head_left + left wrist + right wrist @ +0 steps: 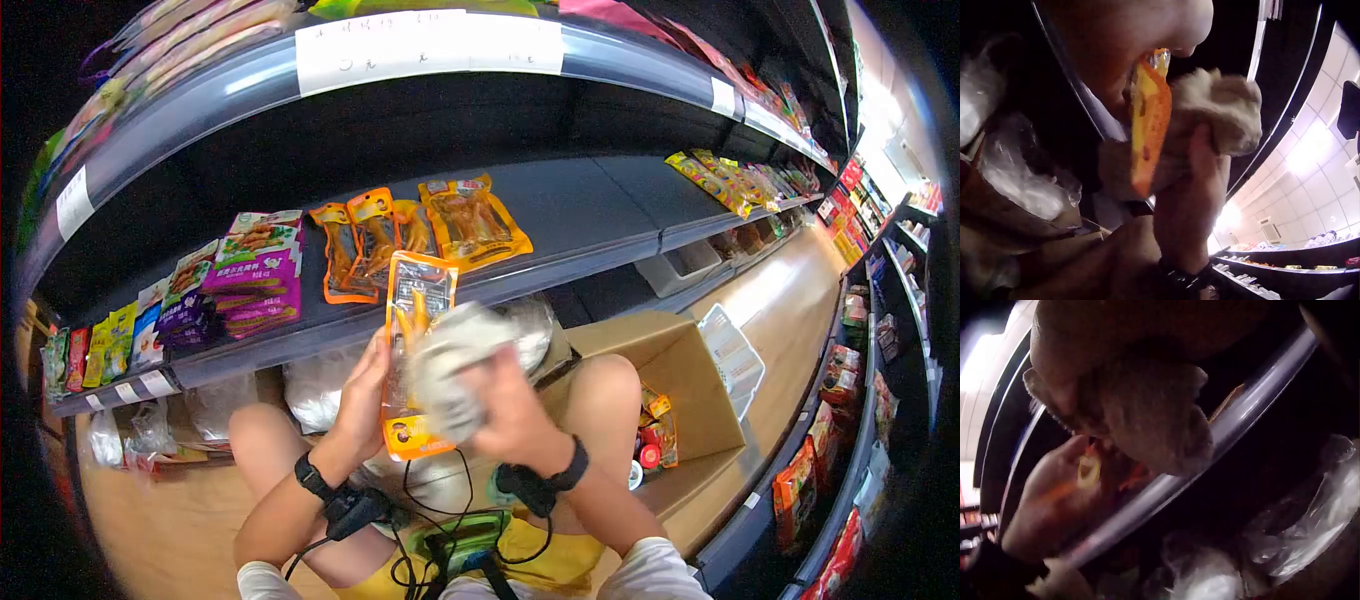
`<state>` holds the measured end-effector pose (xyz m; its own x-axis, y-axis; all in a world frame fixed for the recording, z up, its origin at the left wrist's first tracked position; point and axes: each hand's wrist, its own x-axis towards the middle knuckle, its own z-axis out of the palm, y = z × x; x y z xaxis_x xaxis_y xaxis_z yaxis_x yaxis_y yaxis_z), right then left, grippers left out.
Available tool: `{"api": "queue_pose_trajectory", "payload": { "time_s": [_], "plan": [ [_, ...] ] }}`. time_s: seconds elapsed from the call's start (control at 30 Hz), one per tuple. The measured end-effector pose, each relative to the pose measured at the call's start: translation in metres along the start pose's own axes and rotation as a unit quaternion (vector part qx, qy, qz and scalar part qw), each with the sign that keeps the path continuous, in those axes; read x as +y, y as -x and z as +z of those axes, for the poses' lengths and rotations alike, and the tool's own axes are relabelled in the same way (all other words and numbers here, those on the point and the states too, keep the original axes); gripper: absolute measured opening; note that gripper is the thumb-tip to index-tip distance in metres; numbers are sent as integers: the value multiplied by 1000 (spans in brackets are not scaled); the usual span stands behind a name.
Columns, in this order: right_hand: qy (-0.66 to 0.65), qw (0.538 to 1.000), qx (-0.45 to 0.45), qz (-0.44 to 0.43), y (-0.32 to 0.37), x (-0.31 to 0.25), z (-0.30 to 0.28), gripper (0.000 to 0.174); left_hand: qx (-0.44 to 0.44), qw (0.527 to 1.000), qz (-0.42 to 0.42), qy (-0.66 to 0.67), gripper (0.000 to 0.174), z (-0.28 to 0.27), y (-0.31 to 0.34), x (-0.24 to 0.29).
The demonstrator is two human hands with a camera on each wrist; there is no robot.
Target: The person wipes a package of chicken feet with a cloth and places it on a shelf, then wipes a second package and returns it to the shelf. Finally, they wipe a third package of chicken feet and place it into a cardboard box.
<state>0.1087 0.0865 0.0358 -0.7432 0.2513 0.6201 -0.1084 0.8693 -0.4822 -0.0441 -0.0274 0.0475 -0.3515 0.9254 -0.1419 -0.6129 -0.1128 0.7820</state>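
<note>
An orange-edged snack packet (420,430) with a clear window stands upright in front of the shelf, its left side gripped by the left hand (362,400). The right hand (515,415) holds a crumpled, pale cloth (455,375), blurred, over the packet's right side. In the left wrist view, the packet (1150,122) shows edge-on beside the cloth (1229,112), and the right hand (1191,200) has its fingers round the cloth. In the right wrist view the cloth (1154,419) hides much of the packet, with the left hand (1054,494) behind it.
Similar orange packets (470,220) lie on the dark shelf (590,200), with purple packets (255,290) to their left. A cardboard box (690,400) holding small items stands at the right knee, beside a white basket (733,355). Clear plastic bags (320,385) sit under the shelf.
</note>
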Motion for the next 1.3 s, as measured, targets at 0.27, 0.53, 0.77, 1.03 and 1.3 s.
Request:
{"api": "queue_pose_trajectory", "payload": {
  "time_s": [0.27,0.53,0.77,1.03,1.3],
  "plan": [
    [120,985,119,-17,-27,-9,18,52,67,997,10,-37,41,-7,0,-17],
    [-196,894,272,297,-18,55,-13,23,-113,950,62,-285,46,-1,21,-23],
    [-247,961,0,122,4,11,26,40,-74,992,19,-100,43,-14,14,-34],
    [-124,987,33,95,-8,-16,-2,40,-45,998,33,-33,39,-6,18,-38],
    [-115,981,57,148,-1,-6,4,16,-17,988,82,-130,33,-12,11,-51]
  ]
}}
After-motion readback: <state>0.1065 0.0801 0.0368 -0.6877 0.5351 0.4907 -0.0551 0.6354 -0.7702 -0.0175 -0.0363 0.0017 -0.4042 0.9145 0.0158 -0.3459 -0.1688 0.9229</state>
